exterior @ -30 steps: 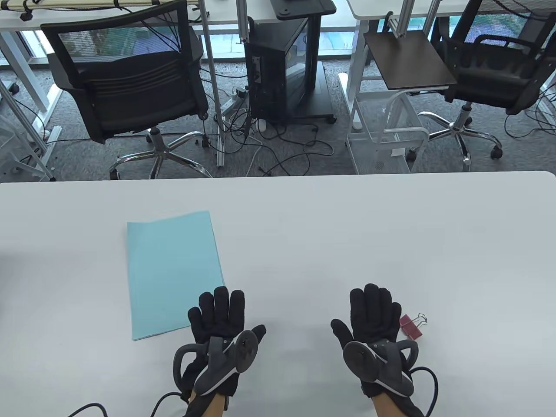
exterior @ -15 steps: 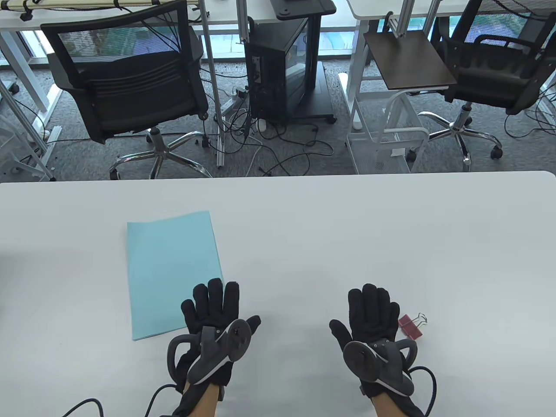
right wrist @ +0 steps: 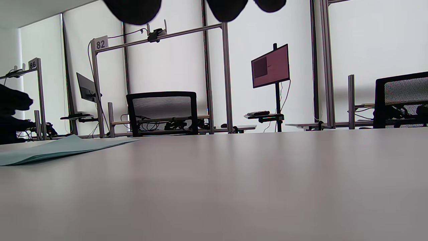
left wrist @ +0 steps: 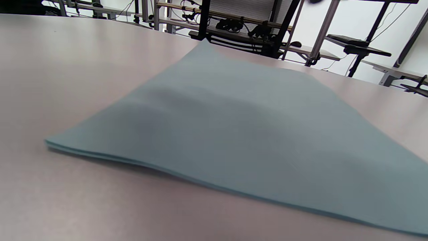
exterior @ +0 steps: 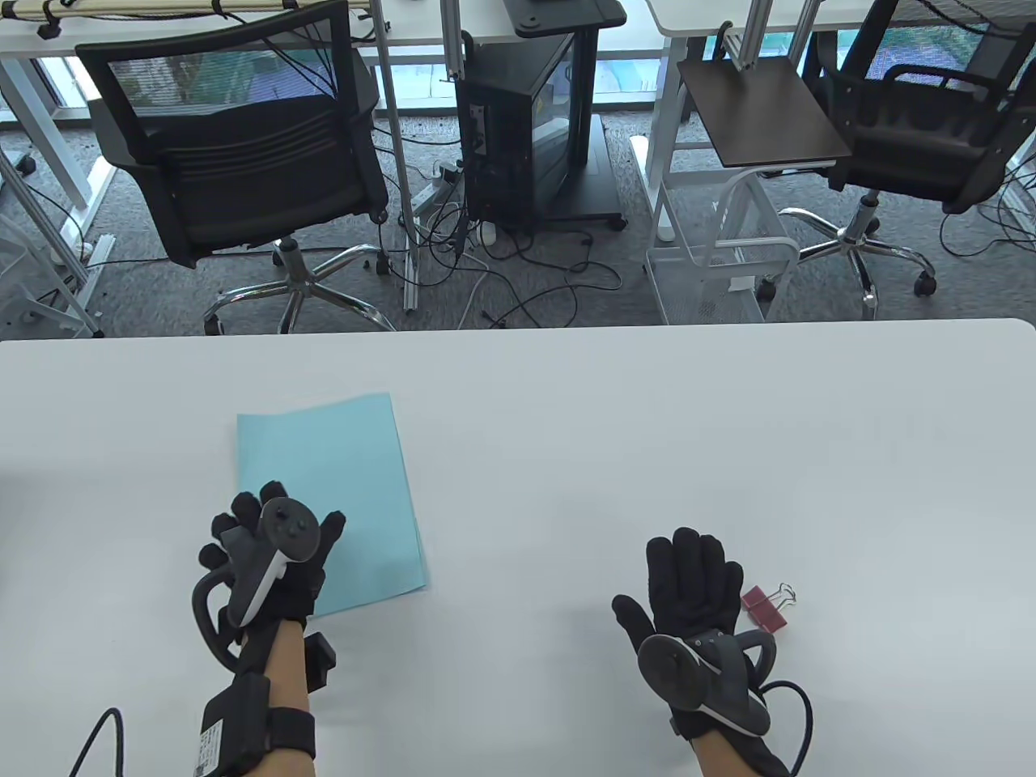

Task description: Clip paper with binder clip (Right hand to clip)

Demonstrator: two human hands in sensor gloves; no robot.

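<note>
A stack of light blue paper (exterior: 340,477) lies flat on the white table (exterior: 647,421), left of centre. My left hand (exterior: 267,526) is over the paper's near left corner with fingers spread, holding nothing. The paper fills the left wrist view (left wrist: 247,134), where no fingers show. A dark red binder clip (exterior: 765,609) with silver wire handles lies on the table just right of my right hand (exterior: 692,566). The right hand lies flat and open, palm down, not touching the clip. Its fingertips (right wrist: 133,10) hang at the top of the right wrist view, where the paper (right wrist: 60,147) shows far left.
The table's far edge (exterior: 518,325) runs across mid-frame, with office chairs (exterior: 243,162), a computer cart (exterior: 534,121) and a wire rack (exterior: 720,251) on the floor beyond. A glove cable (exterior: 797,704) loops beside my right wrist.
My left hand has moved left and forward, from the paper's near right corner to over its near left corner. The right hand and the clip have barely moved.
</note>
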